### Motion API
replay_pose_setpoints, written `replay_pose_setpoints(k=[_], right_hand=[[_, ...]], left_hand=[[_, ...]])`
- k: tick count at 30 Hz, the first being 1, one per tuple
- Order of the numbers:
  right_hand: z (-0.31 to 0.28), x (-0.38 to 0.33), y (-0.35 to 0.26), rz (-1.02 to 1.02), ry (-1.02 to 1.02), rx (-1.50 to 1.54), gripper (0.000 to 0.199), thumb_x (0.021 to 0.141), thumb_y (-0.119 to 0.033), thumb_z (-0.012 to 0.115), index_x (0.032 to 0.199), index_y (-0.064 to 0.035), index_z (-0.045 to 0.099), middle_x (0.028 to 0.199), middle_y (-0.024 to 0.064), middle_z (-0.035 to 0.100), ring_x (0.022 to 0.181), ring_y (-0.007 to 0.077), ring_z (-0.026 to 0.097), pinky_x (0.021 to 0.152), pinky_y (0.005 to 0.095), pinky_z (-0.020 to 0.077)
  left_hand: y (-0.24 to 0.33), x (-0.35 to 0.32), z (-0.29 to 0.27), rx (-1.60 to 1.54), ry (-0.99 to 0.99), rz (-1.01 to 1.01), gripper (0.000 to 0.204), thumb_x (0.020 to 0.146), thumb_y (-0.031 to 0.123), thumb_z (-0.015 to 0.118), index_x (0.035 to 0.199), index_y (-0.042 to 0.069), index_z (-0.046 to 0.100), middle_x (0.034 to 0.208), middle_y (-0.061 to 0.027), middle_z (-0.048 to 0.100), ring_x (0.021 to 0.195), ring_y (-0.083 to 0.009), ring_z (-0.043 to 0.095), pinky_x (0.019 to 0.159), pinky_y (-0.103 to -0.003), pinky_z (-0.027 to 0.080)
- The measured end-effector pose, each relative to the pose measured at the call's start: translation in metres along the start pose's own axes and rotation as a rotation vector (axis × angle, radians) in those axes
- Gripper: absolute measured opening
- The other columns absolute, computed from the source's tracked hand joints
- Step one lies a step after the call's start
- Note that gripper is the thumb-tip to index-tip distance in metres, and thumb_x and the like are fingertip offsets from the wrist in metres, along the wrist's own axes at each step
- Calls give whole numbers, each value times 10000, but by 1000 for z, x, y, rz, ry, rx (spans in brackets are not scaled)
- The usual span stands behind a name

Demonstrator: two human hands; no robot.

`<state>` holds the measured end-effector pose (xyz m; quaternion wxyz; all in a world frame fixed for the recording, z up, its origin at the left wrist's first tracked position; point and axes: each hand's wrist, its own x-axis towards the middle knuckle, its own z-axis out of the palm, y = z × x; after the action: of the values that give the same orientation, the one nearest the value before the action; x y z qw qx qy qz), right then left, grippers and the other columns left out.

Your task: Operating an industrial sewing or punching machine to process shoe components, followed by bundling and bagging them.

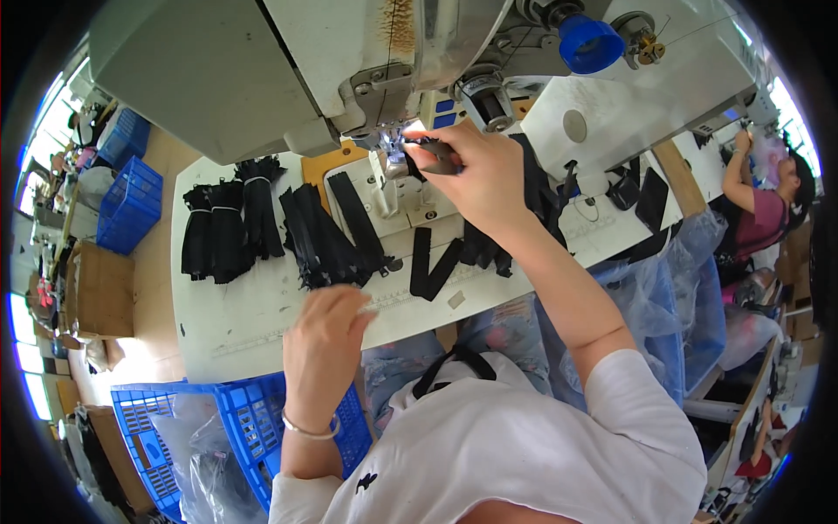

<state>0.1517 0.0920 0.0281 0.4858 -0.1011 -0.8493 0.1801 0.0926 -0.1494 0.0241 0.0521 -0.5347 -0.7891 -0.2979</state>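
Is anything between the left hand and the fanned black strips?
Nothing visible: the left hand is close to the near ends of the fanned black strips; the right hand is at the sewing machine.

This is a sewing workshop, laid out like a small factory floor. A large industrial sewing machine (336,39) fills the top of the frame, set on a pale worktable (249,319) with bundled black strips (229,229) at its left side. Blue plastic crates (131,205) stand at upper left, above a cardboard box (103,290), and another blue crate (255,428) with clear plastic in it sits at lower left. At the right edge, a co-worker (752,210) sits among more work surfaces.
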Motion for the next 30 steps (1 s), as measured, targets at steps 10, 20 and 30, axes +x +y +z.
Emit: replay_pose_setpoints(k=[10, 20, 30], right_hand=[[-4, -2, -11, 109, -111, -83, 233, 677, -162, 737, 903, -139, 688, 764, 45, 622, 659, 245, 628, 568, 348, 489], [-6, -10, -16, 92, -86, 46, 291, 624, -90, 736, 890, -112, 621, 788, 35, 617, 665, 257, 623, 561, 341, 477], [-10, -12, -16, 16, -53, -17, 314, 611, -73, 726, 904, -138, 634, 770, 29, 614, 630, 237, 613, 537, 335, 460]], left_hand=[[10, 97, 23, 272, 439, 251, 207, 741, 81, 691, 946, 72, 658, 781, -26, 554, 651, -140, 579, 547, -258, 450], [4, 113, 40, 340, 551, 334, 231, 664, 64, 653, 895, 67, 634, 795, -19, 497, 611, -116, 551, 520, -251, 440], [-5, 113, 45, 276, 546, 428, 245, 663, 55, 653, 907, 69, 649, 758, -21, 482, 585, -132, 538, 519, -266, 435]])
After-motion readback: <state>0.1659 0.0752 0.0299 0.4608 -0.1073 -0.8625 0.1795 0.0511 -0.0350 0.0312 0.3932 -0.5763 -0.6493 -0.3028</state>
